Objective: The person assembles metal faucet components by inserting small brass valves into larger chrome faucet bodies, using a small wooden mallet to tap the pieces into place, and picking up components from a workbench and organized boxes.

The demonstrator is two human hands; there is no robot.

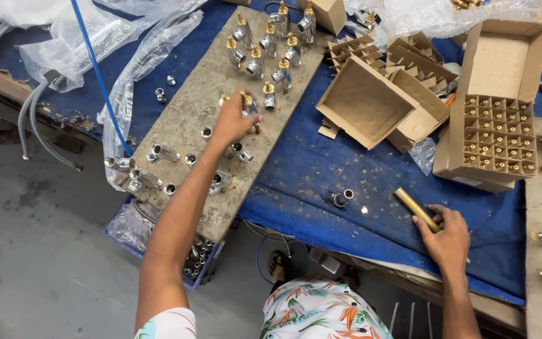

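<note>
My left hand [233, 122] reaches out over a worn board [202, 100] and grips a chrome valve body with a brass top [248, 100], standing it near a group of several like valves [270, 44] at the board's far end. Bare chrome valve bodies [158, 154] lie scattered on the near part of the board. My right hand [448, 235] rests on the blue cloth [321, 169] and holds a brass cylindrical tool [416, 209]. One chrome fitting [341, 199] lies loose on the cloth between the hands.
An open cardboard box [494, 135] with a grid of brass inserts stands at the right. Empty cardboard boxes and dividers [377, 94] lie behind. Clear plastic bags [133, 56] and grey hoses [7, 107] are at left. A blue crate of chrome parts [196, 260] sits under the table.
</note>
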